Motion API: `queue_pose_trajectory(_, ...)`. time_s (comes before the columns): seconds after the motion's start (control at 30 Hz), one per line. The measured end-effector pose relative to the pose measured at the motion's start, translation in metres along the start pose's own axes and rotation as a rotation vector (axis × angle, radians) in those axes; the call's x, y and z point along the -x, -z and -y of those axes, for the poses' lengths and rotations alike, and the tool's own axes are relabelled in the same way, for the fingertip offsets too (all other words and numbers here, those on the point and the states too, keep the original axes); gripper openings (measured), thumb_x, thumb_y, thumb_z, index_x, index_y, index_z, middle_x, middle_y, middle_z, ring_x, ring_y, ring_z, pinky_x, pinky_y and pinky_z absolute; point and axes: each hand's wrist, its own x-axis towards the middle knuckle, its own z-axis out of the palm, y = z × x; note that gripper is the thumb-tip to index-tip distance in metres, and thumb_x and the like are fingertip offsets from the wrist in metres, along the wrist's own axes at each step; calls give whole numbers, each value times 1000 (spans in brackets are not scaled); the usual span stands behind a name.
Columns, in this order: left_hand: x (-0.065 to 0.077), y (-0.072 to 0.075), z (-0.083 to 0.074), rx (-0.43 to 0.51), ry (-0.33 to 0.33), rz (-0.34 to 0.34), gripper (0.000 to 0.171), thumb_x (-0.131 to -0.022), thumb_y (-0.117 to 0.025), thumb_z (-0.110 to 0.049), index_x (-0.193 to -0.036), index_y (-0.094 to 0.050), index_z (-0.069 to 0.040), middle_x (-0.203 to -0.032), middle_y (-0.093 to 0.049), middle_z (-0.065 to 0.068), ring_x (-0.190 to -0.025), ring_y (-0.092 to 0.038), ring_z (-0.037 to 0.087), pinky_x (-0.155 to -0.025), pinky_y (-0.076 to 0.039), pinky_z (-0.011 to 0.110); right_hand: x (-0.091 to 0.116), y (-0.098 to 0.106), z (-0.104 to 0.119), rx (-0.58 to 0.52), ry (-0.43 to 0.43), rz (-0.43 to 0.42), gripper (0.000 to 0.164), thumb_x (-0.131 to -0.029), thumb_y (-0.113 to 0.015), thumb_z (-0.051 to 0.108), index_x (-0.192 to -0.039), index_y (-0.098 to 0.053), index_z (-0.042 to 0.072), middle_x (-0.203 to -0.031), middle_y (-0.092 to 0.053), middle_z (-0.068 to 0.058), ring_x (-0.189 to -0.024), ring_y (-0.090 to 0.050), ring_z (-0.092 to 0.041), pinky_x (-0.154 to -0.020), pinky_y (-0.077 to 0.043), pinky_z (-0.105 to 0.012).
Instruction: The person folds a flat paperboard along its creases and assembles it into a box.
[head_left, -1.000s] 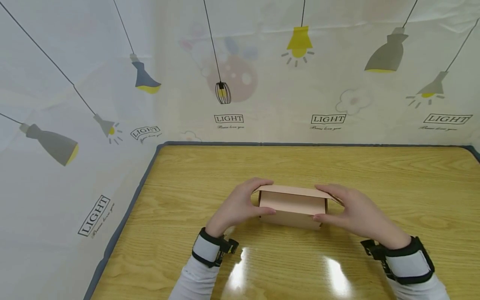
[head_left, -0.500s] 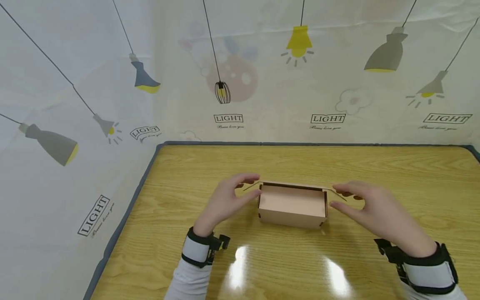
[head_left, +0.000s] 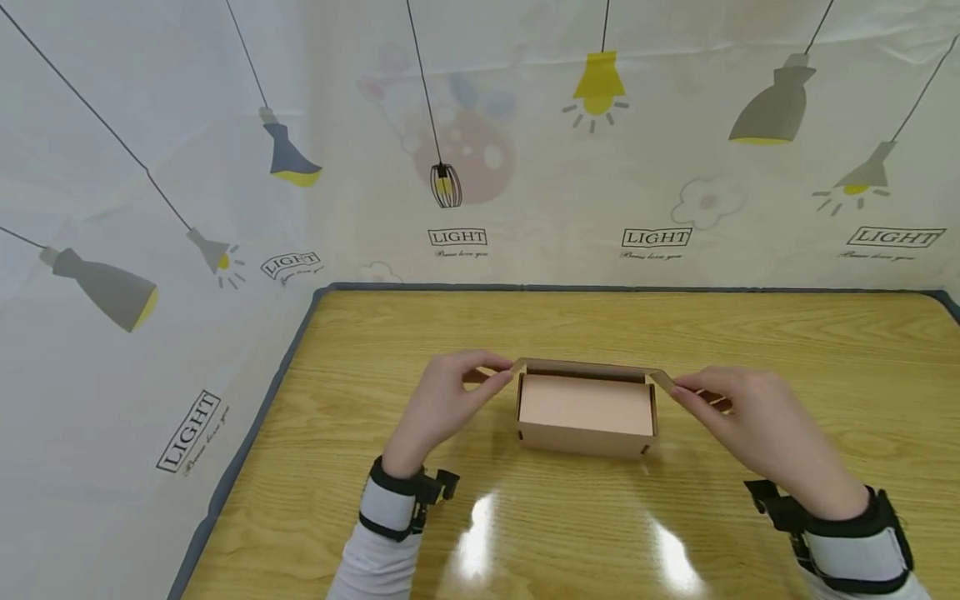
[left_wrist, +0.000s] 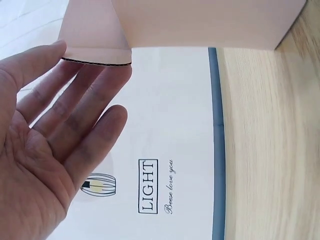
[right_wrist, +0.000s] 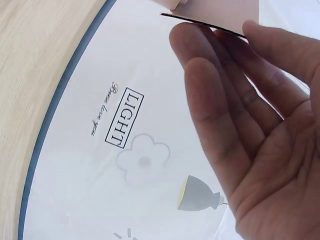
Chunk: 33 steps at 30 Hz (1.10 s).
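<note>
A small cardboard box (head_left: 587, 406) sits on the wooden table with its lid raised at the back. My left hand (head_left: 452, 402) pinches the lid's left side flap (left_wrist: 95, 32) between thumb and fingers. On the other side, my right hand (head_left: 757, 425) pinches the right side flap (right_wrist: 225, 15) the same way. Both flaps angle outward from the lid (head_left: 585, 367). Most of the box lies outside both wrist views.
The wooden table (head_left: 375, 350) has a blue-grey edging (head_left: 600, 289) along its back and left. Behind it hangs a pale sheet (head_left: 540, 167) printed with lamps and the word LIGHT.
Both hands have drawn back outward from the box's front and ends. The lid has tipped back and up, and fingers that were apart from the flaps half a second ago now pinch them.
</note>
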Motion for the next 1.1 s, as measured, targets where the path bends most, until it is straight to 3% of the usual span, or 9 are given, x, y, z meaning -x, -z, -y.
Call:
queue_pose_trajectory(0.17,0,-3,-8,43,94,-21,22,-98,-68,-33,-111,-78,-18,-106,-78,-1,-78,-72,11,-69,-58,28,-1,-2,6,-22,-39,-26,16,-96,-70,19,-102,-80,9,-81,-77,2,-63,-60,1,-55,-49,-23)
queue_pose_trajectory(0.27,-1,-5,-12,78,152,-28,22,-98,-68,-35,-110,-78,-19,-105,-77,-1,-66,-67,9,-59,-53,26,-2,-3,8,-51,-84,-19,20,-98,-68,23,-103,-80,8,-77,-75,4,-61,-58,3,-53,-44,-21)
queue_pose_trajectory(0.5,-2,-9,-17,124,201,-65,21,-98,-69,-30,-110,-78,-16,-106,-76,2,-66,-69,9,-58,-54,26,-2,-5,12,-111,-150,-18,21,-98,-68,25,-101,-80,8,-77,-76,2,-61,-60,1,-52,-44,-21)
queue_pose_trajectory(0.87,-1,-15,-26,166,257,-107,22,-97,-69,-26,-111,-76,-11,-107,-75,6,-71,-74,24,-54,-51,25,-3,-10,16,-169,-197,-49,22,-98,-69,28,-98,-80,9,-80,-78,1,-67,-65,2,-58,-51,-20)
queue_pose_trajectory(1.1,0,-15,-29,190,263,-117,21,-96,-71,-25,-111,-76,-10,-106,-75,8,-69,-73,18,-54,-51,25,-4,-9,18,-191,-244,-21,23,-98,-69,28,-99,-80,9,-82,-78,-1,-68,-68,-1,-58,-53,-20)
